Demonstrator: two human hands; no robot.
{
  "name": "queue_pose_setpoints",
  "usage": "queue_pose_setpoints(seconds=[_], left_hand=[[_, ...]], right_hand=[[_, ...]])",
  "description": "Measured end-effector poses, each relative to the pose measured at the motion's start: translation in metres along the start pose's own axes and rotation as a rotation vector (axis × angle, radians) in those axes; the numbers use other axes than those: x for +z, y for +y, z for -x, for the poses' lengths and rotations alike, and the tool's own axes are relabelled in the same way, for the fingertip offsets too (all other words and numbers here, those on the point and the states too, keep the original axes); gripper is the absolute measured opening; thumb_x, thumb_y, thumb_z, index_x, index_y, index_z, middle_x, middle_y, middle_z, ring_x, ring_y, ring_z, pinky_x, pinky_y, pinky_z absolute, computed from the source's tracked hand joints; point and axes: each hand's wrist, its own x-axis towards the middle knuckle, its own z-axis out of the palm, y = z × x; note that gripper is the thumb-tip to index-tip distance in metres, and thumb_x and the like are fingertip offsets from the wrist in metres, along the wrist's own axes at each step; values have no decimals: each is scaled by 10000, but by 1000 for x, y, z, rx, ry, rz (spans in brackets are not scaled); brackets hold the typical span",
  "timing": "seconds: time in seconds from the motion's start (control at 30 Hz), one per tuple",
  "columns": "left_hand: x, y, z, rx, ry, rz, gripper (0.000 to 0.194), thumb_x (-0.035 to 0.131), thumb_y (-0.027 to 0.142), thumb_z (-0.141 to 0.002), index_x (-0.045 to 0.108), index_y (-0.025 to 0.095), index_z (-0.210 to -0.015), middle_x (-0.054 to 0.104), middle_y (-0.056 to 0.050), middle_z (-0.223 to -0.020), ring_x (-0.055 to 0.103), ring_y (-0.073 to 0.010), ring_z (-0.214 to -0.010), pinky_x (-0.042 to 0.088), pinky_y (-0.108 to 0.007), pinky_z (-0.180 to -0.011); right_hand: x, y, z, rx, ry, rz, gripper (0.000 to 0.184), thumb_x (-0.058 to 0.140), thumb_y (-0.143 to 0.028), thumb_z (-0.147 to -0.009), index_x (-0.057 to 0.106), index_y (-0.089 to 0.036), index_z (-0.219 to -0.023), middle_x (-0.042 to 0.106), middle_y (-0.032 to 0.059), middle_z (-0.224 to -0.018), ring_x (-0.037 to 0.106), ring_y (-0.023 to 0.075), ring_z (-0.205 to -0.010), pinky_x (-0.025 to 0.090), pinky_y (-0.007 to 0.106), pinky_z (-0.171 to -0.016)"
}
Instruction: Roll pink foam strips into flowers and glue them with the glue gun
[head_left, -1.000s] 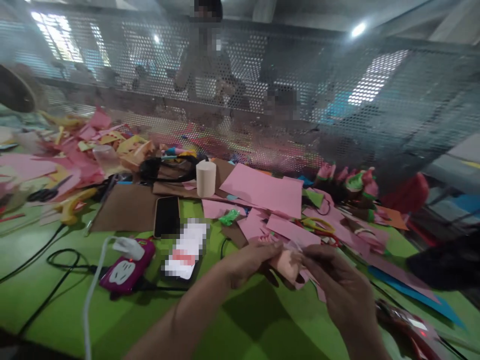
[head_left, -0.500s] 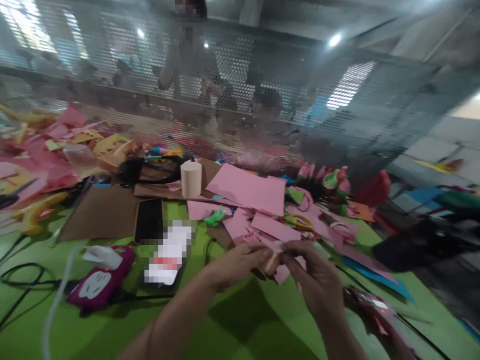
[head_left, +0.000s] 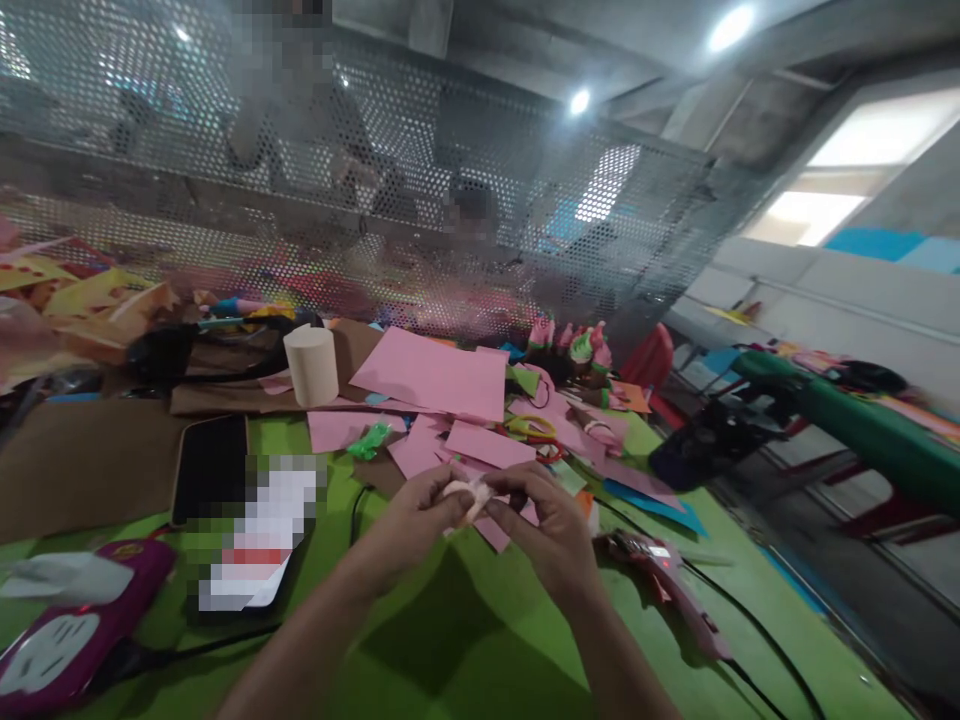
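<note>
Between the fingertips of both hands is a small, pale pinkish piece (head_left: 474,499) with a whitish, shiny end; its exact kind is too small and blurred to tell. My left hand (head_left: 420,515) pinches it from the left, and my right hand (head_left: 547,520) grips it from the right. Both hands hover over the green table, close to scattered pink paper pieces (head_left: 491,445). To the right of my right hand a pink glue gun (head_left: 675,590) lies on the table. Yellow-handled scissors (head_left: 531,430) rest on the paper just beyond my hands.
A cream paper roll (head_left: 311,365) stands upright behind a dark phone (head_left: 211,470). A purple power strip (head_left: 82,620) with cables lies at left. Pink-topped paper crafts (head_left: 577,345) sit before the perforated metal screen (head_left: 390,200); people show behind it.
The view has swung to the right, so the table things appear further left. Both hands still hold the small piece, which now shows more of its pale side.
</note>
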Motion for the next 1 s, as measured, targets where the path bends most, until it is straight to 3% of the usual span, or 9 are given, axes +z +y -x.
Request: queue_pose_setpoints(seconds=[0.3,0.47,0.6,0.8,1.0], left_hand=[[0,0,1,69,-4,-41,116,584,259,-842,534,164,-800,506,16,-739,460,-111,-695,354,-219,-654],[1,3,3,130,-41,-96,119,551,221,-873,514,167,-774,522,20,-714,464,-106,-685,360,-217,-658],[-1,-3,1,127,4,-143,128,553,242,-872,499,172,-779,511,22,-708,450,-109,-673,361,-221,-646],[-2,-11,-3,142,80,-269,120,537,227,-857,479,180,-763,497,24,-723,440,-117,-683,346,-224,-629],[0,-8,-2,132,82,-351,161,466,277,-908,481,186,-777,530,6,-785,467,-136,-740,365,-239,-659]], right_hand=[[1,8,2,289,-139,-443,194,672,-376,-839,704,-222,-952,672,30,-840,595,169,-751,479,271,-672],[4,9,1,363,-133,-488,190,747,-363,-778,710,-206,-879,673,15,-776,596,146,-699,478,255,-645],[4,9,0,370,-171,-405,209,753,-324,-763,691,-195,-915,689,28,-798,615,164,-715,492,289,-665],[4,3,-2,221,-176,-99,133,698,-260,-792,685,-179,-895,693,34,-781,608,168,-711,470,274,-639],[6,1,2,130,-185,76,77,624,-186,-826,652,-193,-897,670,11,-737,596,147,-635,455,239,-578]])
